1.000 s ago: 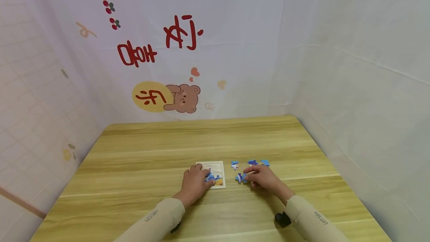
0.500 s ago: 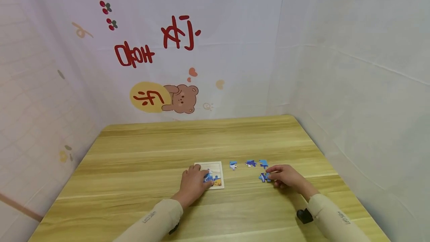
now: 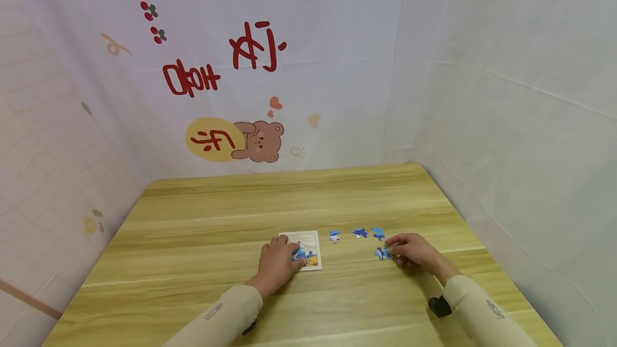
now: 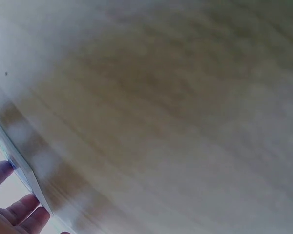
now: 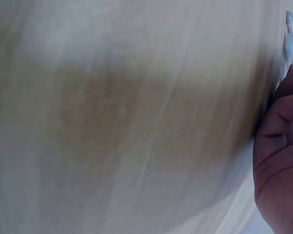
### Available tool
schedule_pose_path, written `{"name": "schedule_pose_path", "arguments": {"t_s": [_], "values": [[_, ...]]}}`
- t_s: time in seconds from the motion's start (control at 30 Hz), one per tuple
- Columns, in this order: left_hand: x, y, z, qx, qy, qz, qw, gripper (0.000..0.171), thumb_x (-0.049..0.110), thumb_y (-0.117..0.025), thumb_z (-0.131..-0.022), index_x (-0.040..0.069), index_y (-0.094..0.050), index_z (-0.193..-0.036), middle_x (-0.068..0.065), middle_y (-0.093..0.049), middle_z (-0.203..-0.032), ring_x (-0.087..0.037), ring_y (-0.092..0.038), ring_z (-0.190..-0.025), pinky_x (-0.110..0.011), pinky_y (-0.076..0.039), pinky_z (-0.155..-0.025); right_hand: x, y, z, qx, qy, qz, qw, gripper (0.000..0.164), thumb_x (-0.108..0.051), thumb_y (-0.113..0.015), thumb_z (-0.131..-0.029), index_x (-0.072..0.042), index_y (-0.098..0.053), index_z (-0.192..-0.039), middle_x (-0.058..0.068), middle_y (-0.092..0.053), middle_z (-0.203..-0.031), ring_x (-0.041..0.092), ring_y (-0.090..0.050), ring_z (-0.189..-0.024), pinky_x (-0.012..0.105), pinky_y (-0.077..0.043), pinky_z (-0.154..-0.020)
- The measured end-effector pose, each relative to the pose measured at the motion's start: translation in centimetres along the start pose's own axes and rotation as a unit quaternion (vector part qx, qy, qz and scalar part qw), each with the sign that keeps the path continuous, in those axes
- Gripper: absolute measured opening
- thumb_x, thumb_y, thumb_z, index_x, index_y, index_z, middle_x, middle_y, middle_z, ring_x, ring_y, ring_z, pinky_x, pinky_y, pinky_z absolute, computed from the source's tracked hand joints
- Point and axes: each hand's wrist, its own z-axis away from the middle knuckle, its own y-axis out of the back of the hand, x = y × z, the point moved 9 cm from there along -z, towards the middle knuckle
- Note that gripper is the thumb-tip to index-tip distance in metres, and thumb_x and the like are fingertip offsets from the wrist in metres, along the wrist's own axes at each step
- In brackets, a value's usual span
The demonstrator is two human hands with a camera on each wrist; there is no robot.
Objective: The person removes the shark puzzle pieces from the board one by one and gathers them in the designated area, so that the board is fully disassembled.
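My left hand (image 3: 277, 261) lies over the left side of a small pale puzzle board (image 3: 316, 245), holding it against the table. Blue and yellow picture pieces (image 3: 308, 256) fill the board's lower part, partly covered by my thumb and fingers. In the left wrist view, fingertips (image 4: 34, 217) meet the board's edge (image 4: 36, 187). My right hand (image 3: 416, 253) pinches the right end of a blue-and-white puzzle piece (image 3: 381, 253), low over the table. In the right wrist view the right hand (image 5: 283, 151) shows bent fingers, and they hide the pinch itself.
Behind the held piece lie three loose blue puzzle pieces: a left one (image 3: 335, 236), a middle one (image 3: 359, 233) and a right one (image 3: 378, 233). Wood-grain table (image 3: 241, 202) surrounds everything. White cloth walls (image 3: 482, 95) stand at the back and both sides.
My right hand has moved to the right, away from the board, carrying the puzzle piece, and slowed in the last half second. The left hand stays on the board.
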Motion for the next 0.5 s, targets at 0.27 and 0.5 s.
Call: {"name": "schedule_pose_path", "arguments": {"t_s": [0.27, 0.5], "values": [[0.0, 0.1, 0.2, -0.001, -0.004, 0.011, 0.9999, 0.046, 0.043, -0.075, -0.087, 0.009, -0.072, -0.118, -0.014, -0.06, -0.117, -0.034, -0.053, -0.109, -0.058, -0.041, -0.09, -0.9, -0.2, 0.1, 0.025, 0.001, -0.011, 1.0, 0.036, -0.012, -0.063, -0.096, 0.007, -0.06, -0.126, 0.004, -0.059, -0.073, 0.014, -0.048, -0.058, 0.026, -0.039, -0.05], [-0.3, 0.3, 0.1, 0.016, -0.013, 0.013, 0.9997, 0.047, 0.044, -0.076, -0.084, 0.008, -0.072, -0.114, -0.016, -0.06, -0.118, -0.036, -0.054, -0.111, -0.059, -0.04, -0.094, -4.7, -3.8, -0.9, 0.017, 0.021, -0.025, 0.999, 0.033, -0.013, -0.061, -0.097, 0.004, -0.062, -0.126, 0.013, -0.064, -0.088, 0.019, -0.054, -0.067, 0.029, -0.042, -0.056]]}}
